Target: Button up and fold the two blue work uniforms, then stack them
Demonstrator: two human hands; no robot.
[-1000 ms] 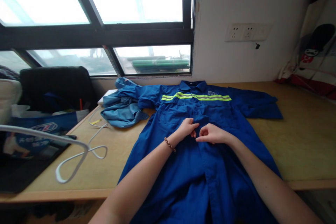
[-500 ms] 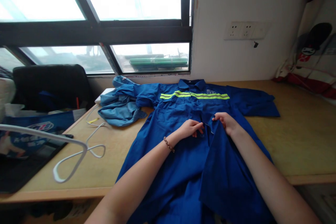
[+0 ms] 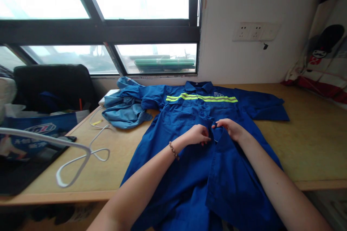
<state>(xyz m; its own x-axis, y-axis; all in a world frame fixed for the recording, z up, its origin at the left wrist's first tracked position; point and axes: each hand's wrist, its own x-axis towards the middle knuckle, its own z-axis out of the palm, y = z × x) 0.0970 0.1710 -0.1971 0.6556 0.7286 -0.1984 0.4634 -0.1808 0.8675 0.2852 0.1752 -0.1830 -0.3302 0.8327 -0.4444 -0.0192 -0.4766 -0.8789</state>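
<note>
A blue work shirt (image 3: 189,173) with yellow reflective stripes lies face up on the wooden table (image 3: 311,140), collar toward the wall. My left hand (image 3: 196,135), a bead bracelet on its wrist, pinches the left front edge at mid-chest. My right hand (image 3: 230,128) is closed on the right front panel, which is lifted and folded back a little. The two hands nearly touch at the shirt's front opening.
A crumpled lighter blue garment (image 3: 126,110) lies at the shirt's left shoulder. A white hanger (image 3: 78,157) rests on the table's left part, beside a dark bag (image 3: 51,86) and a printed blue bag (image 3: 35,133). A printed tote (image 3: 322,54) leans at the right wall.
My right hand lifted the right front panel up and away from the middle, then brought it back toward my left hand. My left hand stayed on the front edge.
</note>
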